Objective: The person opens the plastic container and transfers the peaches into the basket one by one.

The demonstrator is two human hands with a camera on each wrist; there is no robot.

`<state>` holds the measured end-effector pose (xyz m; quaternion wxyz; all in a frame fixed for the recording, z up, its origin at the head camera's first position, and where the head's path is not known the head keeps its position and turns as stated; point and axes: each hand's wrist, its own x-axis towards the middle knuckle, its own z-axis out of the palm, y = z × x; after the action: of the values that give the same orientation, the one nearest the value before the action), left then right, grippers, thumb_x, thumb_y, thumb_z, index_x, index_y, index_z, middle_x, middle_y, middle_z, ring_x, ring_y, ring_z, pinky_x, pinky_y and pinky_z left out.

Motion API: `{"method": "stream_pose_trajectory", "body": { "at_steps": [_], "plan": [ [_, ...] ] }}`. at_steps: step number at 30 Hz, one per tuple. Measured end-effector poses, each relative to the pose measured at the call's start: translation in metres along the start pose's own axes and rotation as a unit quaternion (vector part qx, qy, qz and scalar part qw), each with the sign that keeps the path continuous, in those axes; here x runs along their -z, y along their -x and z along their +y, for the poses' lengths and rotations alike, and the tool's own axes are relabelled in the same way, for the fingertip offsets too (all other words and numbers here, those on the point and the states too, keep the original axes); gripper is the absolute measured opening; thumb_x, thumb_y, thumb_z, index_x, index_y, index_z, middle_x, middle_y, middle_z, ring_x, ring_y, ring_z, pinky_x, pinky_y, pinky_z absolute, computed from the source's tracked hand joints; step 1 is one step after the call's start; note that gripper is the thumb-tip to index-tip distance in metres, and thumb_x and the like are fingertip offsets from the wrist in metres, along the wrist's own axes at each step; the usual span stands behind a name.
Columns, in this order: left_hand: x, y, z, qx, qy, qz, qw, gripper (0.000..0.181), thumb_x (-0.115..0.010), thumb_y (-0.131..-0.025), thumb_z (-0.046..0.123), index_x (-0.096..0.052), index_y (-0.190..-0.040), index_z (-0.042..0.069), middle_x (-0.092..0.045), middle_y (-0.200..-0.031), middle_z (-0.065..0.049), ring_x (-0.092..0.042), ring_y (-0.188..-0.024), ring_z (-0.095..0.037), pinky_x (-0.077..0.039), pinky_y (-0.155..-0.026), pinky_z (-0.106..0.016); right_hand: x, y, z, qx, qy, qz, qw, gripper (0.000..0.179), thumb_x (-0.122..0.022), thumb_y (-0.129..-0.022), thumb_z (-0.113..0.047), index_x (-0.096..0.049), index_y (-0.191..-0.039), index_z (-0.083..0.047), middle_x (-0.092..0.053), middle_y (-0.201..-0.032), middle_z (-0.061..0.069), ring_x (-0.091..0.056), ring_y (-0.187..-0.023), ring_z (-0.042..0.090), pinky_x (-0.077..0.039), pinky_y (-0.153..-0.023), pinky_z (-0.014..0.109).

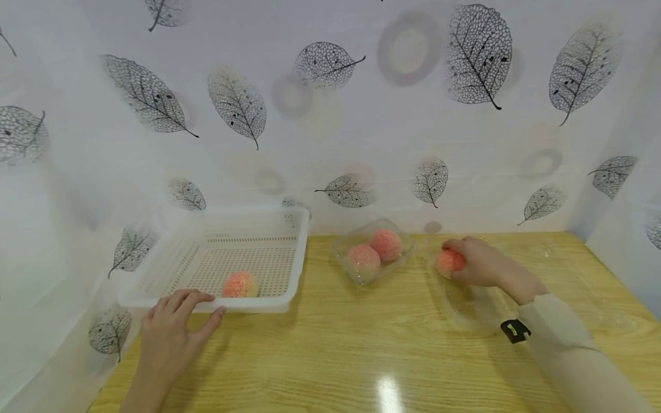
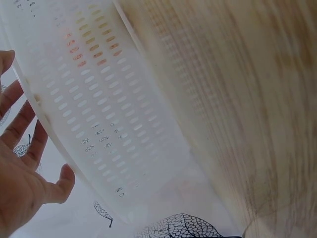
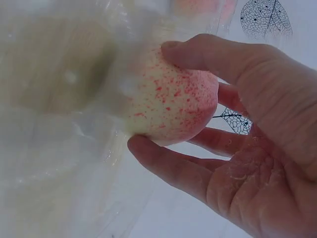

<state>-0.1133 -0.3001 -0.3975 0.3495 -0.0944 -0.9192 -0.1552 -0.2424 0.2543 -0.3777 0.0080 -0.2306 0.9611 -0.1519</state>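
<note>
My right hand (image 1: pixel 480 263) grips a pink-and-cream peach (image 3: pixel 173 104) between thumb and fingers, at the right of the table. Clear plastic (image 3: pixel 74 148) lies right beside that peach; its exact shape is hard to make out. On the left, my left hand (image 1: pixel 172 330) rests at the near rim of a white perforated plastic basket (image 1: pixel 296 258), its fingers spread and fairly straight. Inside the basket, near its front wall, lies another peach (image 1: pixel 240 284). Through the basket's slots, the left wrist view shows that peach's orange colour.
Two more peaches (image 1: pixel 386 245) sit in a clear plastic box (image 1: pixel 361 280) at the back middle of the wooden table (image 1: pixel 330 350). A white curtain with leaf prints (image 1: pixel 330 137) hangs behind. A small black object (image 1: pixel 515 331) is at the right sleeve.
</note>
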Motion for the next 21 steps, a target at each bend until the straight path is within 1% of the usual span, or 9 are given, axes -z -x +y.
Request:
{"method": "stream_pose_trajectory", "body": {
  "at_steps": [5,9,12,14,16,18,21],
  "plan": [
    [0.001,0.001,0.000,-0.003,-0.003,0.003,1.0000,0.030,-0.088,-0.073,0.025,-0.073,-0.097,0.015,-0.071,-0.104,-0.010,-0.061,-0.095,-0.036,-0.041,-0.082,-0.067,0.002,0.007,-0.001,0.002,0.006,-0.003,1.0000,0.062,-0.082,-0.074,-0.020,-0.064,-0.128,0.004,-0.065,-0.109,0.026,-0.061,-0.092,0.033,-0.050,-0.071,0.042],
    [0.000,0.000,-0.001,-0.009,-0.005,0.007,0.9999,0.031,-0.089,-0.071,0.024,-0.073,-0.096,0.016,-0.071,-0.104,-0.010,-0.061,-0.094,-0.037,-0.042,-0.081,-0.066,0.004,0.014,-0.001,0.001,0.001,-0.013,0.9999,0.063,-0.083,-0.073,-0.024,-0.065,-0.127,0.002,-0.066,-0.101,0.020,-0.057,-0.085,0.026,-0.040,-0.066,0.032],
    [-0.001,0.000,-0.001,-0.010,-0.005,0.008,0.9999,0.032,-0.089,-0.070,0.024,-0.073,-0.096,0.016,-0.071,-0.104,-0.010,-0.062,-0.094,-0.037,-0.042,-0.081,-0.066,0.005,0.019,-0.001,0.011,-0.011,-0.017,0.9997,0.063,-0.083,-0.072,-0.022,-0.065,-0.127,0.003,-0.068,-0.098,0.015,-0.054,-0.082,0.021,-0.037,-0.065,0.030],
    [0.000,-0.001,-0.001,-0.010,-0.006,0.009,0.9999,0.031,-0.089,-0.070,0.024,-0.073,-0.096,0.016,-0.071,-0.104,-0.009,-0.062,-0.094,-0.037,-0.043,-0.080,-0.066,0.006,0.022,-0.001,0.015,-0.017,-0.017,0.9996,0.062,-0.083,-0.071,-0.019,-0.065,-0.126,0.004,-0.069,-0.100,0.015,-0.054,-0.082,0.020,-0.038,-0.065,0.030],
    [0.000,-0.001,0.000,-0.009,-0.005,0.008,0.9999,0.031,-0.089,-0.071,0.025,-0.073,-0.096,0.016,-0.071,-0.103,-0.009,-0.062,-0.094,-0.037,-0.043,-0.081,-0.066,0.006,0.025,-0.002,0.023,-0.013,-0.007,0.9996,0.058,-0.082,-0.070,-0.013,-0.067,-0.124,0.003,-0.071,-0.106,0.017,-0.061,-0.088,0.025,-0.047,-0.069,0.035],
    [0.000,-0.001,0.000,-0.008,-0.006,0.009,0.9999,0.031,-0.089,-0.072,0.025,-0.073,-0.096,0.016,-0.071,-0.103,-0.009,-0.062,-0.094,-0.036,-0.044,-0.080,-0.066,0.005,0.027,-0.003,0.032,-0.004,0.007,0.9994,0.053,-0.081,-0.070,-0.009,-0.068,-0.120,0.003,-0.071,-0.109,0.020,-0.065,-0.094,0.033,-0.053,-0.073,0.043],
    [0.000,-0.001,0.000,-0.006,-0.007,0.009,0.9999,0.031,-0.089,-0.071,0.025,-0.073,-0.096,0.016,-0.071,-0.103,-0.009,-0.062,-0.094,-0.036,-0.043,-0.080,-0.067,0.004,0.028,-0.005,0.044,0.008,0.029,0.9986,0.045,-0.081,-0.071,-0.006,-0.071,-0.115,0.001,-0.071,-0.107,0.020,-0.066,-0.098,0.040,-0.056,-0.079,0.053]
  ]
}}
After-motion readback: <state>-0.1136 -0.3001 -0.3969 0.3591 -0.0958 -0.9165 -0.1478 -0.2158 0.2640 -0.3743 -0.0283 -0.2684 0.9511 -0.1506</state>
